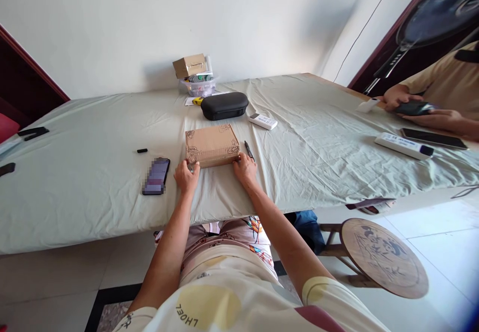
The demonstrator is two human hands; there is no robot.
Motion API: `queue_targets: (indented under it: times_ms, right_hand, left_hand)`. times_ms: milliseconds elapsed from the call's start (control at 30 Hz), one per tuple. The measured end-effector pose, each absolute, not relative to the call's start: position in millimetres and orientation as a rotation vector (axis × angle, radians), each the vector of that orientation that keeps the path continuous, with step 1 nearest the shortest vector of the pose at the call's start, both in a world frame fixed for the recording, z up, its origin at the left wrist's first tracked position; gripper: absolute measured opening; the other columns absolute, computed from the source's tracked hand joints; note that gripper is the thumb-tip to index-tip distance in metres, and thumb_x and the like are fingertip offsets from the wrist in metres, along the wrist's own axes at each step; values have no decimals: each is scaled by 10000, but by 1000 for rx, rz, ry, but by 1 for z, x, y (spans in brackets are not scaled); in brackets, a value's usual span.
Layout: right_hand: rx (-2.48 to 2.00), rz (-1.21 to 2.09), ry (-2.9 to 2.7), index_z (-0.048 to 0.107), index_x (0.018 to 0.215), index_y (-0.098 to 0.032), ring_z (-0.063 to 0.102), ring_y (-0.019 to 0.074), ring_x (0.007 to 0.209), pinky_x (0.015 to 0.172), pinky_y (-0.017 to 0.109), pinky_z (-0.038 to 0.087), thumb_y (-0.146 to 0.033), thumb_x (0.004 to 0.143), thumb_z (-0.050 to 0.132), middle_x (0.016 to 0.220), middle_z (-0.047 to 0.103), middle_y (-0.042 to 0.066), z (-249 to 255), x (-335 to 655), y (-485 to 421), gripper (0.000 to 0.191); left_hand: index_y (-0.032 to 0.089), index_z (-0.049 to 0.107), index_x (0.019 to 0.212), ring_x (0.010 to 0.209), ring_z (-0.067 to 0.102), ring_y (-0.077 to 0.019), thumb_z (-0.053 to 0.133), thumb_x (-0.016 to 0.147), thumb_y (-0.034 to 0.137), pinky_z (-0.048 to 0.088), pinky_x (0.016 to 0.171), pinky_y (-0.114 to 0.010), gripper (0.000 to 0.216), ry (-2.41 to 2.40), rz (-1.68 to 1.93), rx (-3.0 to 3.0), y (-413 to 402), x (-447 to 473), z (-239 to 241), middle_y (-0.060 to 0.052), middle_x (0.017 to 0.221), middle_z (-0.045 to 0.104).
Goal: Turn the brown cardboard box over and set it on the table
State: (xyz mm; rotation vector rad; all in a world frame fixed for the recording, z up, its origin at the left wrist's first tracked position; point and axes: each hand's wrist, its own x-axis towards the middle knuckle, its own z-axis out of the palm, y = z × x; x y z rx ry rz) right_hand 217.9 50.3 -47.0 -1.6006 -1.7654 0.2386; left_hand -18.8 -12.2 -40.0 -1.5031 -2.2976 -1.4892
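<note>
A brown cardboard box (211,142) lies flat on the cloth-covered table, with dark scribbled patterns drawn at its top corners. At its near left corner, my left hand (186,175) grips the edge with thumb and fingers. My right hand (246,168) holds the near right corner the same way, its fingertips partly hidden by the box side. Just beyond my right hand rests a black marker pen (249,151). Its likely cap, a small black piece (142,150), lies off to the left. Beside my left hand is a phone (156,176) with its screen lit.
Behind the box stand a black case (224,105), a white packet (263,121) and a plastic tub (201,87) topped by a small carton (189,66). At right, another person's hands (422,112) hold a dark object near a white box (404,145). A wooden stool (384,257) stands below.
</note>
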Motion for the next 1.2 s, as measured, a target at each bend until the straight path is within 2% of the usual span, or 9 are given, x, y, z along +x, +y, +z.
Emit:
queue_targets:
  times_ms: [67,167,333,567,767,867,933,1067,1200]
  right_hand:
    - [-1572,229,-1770,674,1172,-220,691,358,1088,953,542,526,-313,939,579,1162,763,176,-45,218,48,268]
    - [-1553,254,-1768,670,1165,-227,702,344,1072,938,522,526,-303,947,560,1155,775,164,-41,218,47,256]
    - [-1557,363,-1721,631,1270,-218,713,308,1071,950,503,529,-269,934,563,1112,786,142,-37,218,49,346]
    - [-1489,375,-1700,625,1194,-231,714,279,992,914,458,538,-302,954,531,1121,773,140,-41,218,52,268]
    - [-1531,325,-1728,540,1391,-224,668,322,1108,978,518,529,-375,910,623,1189,728,152,-46,219,52,512]
    - [-1452,275,-1679,414,1547,-218,656,320,1131,995,532,523,-375,916,616,1166,718,136,-45,217,51,682]
    - [-1386,231,-1633,348,1600,-196,655,314,1137,1006,529,522,-368,926,609,1162,709,134,-42,215,49,743]
    - [-1295,162,-1597,398,1579,-188,651,303,1130,1035,526,523,-388,954,610,1158,693,132,-32,215,44,689]
    - [-1177,155,-1567,532,1463,-218,652,291,1095,1053,540,528,-399,983,569,1123,693,117,-26,216,40,515]
  left_hand:
    - [177,669,987,1160,672,-409,745,837,487,505,1020,-560,352,-2355,-1311,-1523,-13,-17,-40,-207,1111,746]
    - [175,652,981,1166,675,-416,770,814,421,505,1021,-564,320,-2407,-1221,-1580,-12,-16,-40,-214,1103,740]
    - [150,618,1114,1190,685,-398,728,845,383,525,1027,-517,373,-2380,-1405,-1603,-9,-18,-39,-229,1181,721]
    - [171,551,1221,1217,685,-391,803,774,385,556,1013,-496,556,-2315,-1606,-1637,-8,-14,-43,-213,1247,706]
    - [212,576,1124,1124,729,-366,775,818,437,566,976,-480,429,-2302,-1618,-1683,-9,-15,-45,-176,1152,749]
    - [197,592,1166,1136,727,-356,712,882,466,551,1008,-481,409,-2204,-1654,-1680,-11,-16,-42,-189,1190,748]
    - [180,588,1236,1186,707,-351,701,897,496,528,1056,-482,477,-2120,-1697,-1651,-12,-15,-39,-208,1250,727]
    - [159,561,1317,1259,656,-354,725,872,599,494,1112,-487,647,-2026,-1755,-1592,-15,-12,-37,-230,1301,677]
    - [170,566,1329,1180,671,-314,669,902,670,527,1062,-453,666,-1965,-1830,-1561,-16,-9,-36,-196,1244,673]
